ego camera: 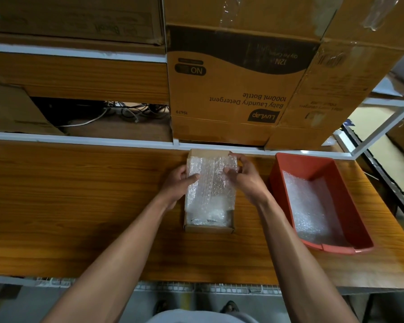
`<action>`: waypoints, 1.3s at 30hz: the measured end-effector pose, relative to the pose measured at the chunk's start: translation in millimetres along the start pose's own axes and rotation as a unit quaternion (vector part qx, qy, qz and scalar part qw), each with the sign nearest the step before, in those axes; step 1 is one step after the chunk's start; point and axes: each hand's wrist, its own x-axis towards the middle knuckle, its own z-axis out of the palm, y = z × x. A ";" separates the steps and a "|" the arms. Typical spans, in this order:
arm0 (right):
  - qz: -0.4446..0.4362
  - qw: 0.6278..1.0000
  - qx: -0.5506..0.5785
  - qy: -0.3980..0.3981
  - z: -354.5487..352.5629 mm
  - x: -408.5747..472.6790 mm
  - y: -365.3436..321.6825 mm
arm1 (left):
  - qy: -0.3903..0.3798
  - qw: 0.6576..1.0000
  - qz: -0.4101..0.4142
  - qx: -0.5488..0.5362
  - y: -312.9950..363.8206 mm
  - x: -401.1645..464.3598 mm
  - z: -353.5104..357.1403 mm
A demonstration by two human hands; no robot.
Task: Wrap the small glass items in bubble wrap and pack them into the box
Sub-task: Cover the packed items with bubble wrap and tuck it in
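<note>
Head view: one small cardboard box (209, 226) sits open on the wooden table (79, 206), near the back edge, with one sheet of bubble wrap (210, 183) lying over and into it. Two hands, both bare-armed. Left hand (176, 183) pinches the sheet's left edge, thumb on top; right hand (245, 176) grips the upper right part of the sheet, fingers curled onto it. Sheet is clear, bubbly, crumpled, covers most of the box opening; at the near end of the box something wrapped shows through, glass items themselves can't be made out or counted. One red plastic bin (357, 245) just right of the box, apart from it, holding more bubble wrap (308, 206), count of pieces unclear. Behind on the shelf: one large carton (231, 94) upside down, print reads "LuvLap", "Baby Laundry Detergent", "1000ml Bottle", "12N", "NO", "19679"; a second carton (331, 94) beside it with the same kind of print, blurred. More cartons at left, handwriting unreadable. Tangle of cables (131, 111) in the shelf gap.
</note>
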 end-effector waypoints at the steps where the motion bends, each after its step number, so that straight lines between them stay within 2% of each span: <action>1: 0.007 1.000 0.022 0.003 0.5 -0.3 0.9 | 0.000 1.000 0.006 -0.017 1.6 -1.4 1.8; 5: 0.024 0.998 0.057 0.004 9.3 4.8 1.8 | -0.031 0.998 0.012 -0.052 4.9 -7.6 14.1; 9: 0.031 0.996 0.078 -0.030 16.7 8.4 4.0 | -0.085 0.995 0.011 -0.041 6.0 -8.3 26.5; 12: 0.032 0.996 0.080 -0.024 12.5 7.4 4.7 | -0.093 0.995 -0.006 -0.039 3.4 -8.3 24.2; 20: 0.050 0.997 0.044 0.025 -17.6 -1.1 18.7 | 0.000 0.999 -0.031 -0.029 -2.7 -4.0 -5.0; 27: 0.050 0.997 0.044 0.038 -14.7 -10.6 18.7 | 0.023 0.999 -0.041 -0.001 -9.6 0.3 -12.0; 30: 0.040 0.998 -0.027 0.043 -15.6 -14.6 28.1 | 0.037 0.998 -0.047 0.022 -18.8 -0.1 -17.9; 34: 0.048 0.984 -0.165 0.056 -14.0 -10.8 58.6 | 0.080 0.989 -0.066 0.107 -35.2 2.7 -22.4; 39: 0.027 0.962 -0.245 0.120 -8.3 -7.4 103.8 | 0.113 0.971 -0.065 0.200 -51.6 -3.5 -16.9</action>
